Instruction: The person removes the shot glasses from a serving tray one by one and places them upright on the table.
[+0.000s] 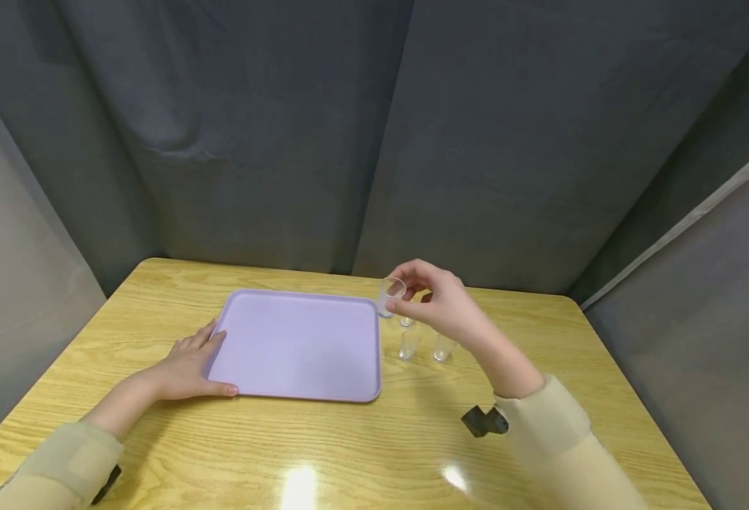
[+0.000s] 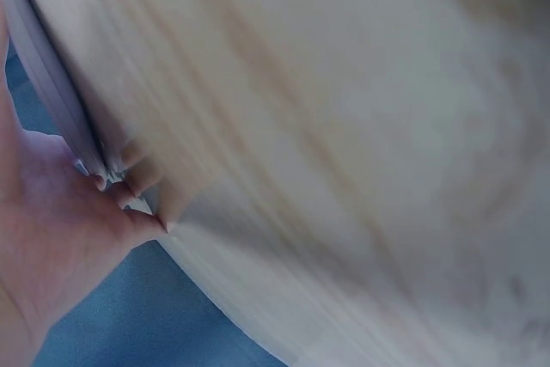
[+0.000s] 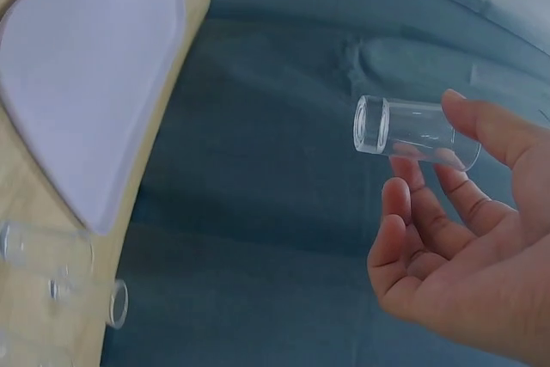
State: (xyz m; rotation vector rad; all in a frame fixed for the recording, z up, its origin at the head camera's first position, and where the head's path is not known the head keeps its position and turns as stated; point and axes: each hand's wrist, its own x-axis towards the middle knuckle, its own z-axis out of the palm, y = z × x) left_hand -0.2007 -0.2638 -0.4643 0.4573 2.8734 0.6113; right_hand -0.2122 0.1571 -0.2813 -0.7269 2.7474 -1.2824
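Observation:
My right hand [image 1: 434,297] pinches a small clear shot glass [image 1: 387,289] between thumb and fingertips, near the tray's far right corner. In the right wrist view, that glass [image 3: 421,131] is raised off the table, with the thumb on one side of its rim end and fingers on the other. A shallow lilac tray [image 1: 297,347] lies flat on the table. Along its left edge rests my left hand [image 1: 186,365], fingers spread and fairly straight, thumb by the near left corner. Three more clear glasses, one of them this near glass [image 1: 407,347], stand right of the tray.
The wooden table [image 1: 323,446] has a light, glossy top. Dark grey curtains [image 1: 272,142] hang behind its far edge, and paler panels flank both sides. Another standing glass [image 1: 443,348] is below my right wrist; the third is partly hidden behind the hand.

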